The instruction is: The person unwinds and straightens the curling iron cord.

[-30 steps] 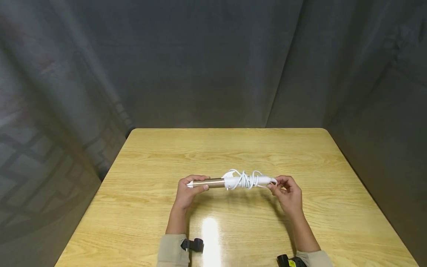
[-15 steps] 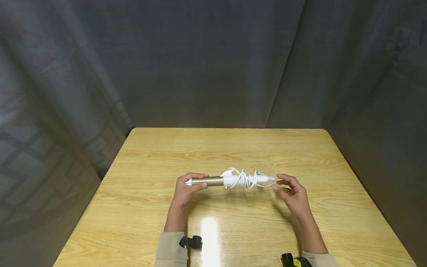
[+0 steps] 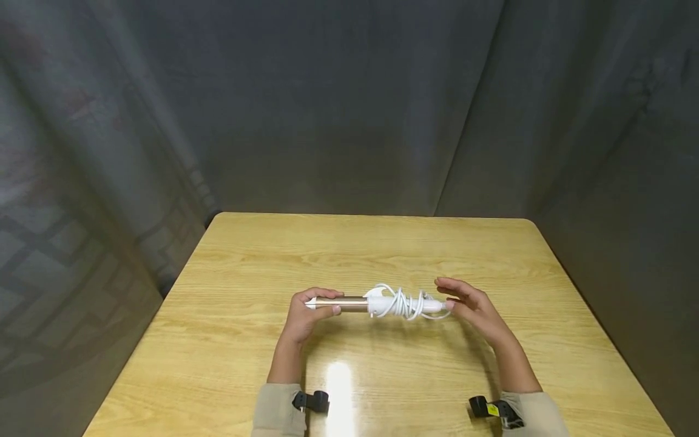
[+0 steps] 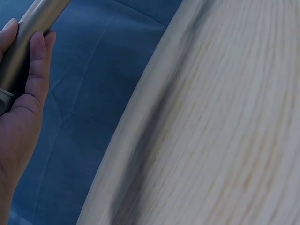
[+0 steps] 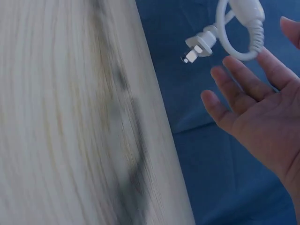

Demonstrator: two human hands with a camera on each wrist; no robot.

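- Gripping the gold barrel, the left hand [image 3: 306, 315] holds a curling iron [image 3: 349, 302] level above the table [image 3: 382, 255].
- Cord [image 3: 404, 301] remains wound round the handle; the right hand [image 3: 472, 306] hovers beside it, fingers spread, holding nothing.

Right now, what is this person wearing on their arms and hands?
Both hands, left hand and right hand, are bare: no gloves. Beige sleeves end at the forearms. At each wrist sits a small black strapped device; the right one carries a yellow mark.
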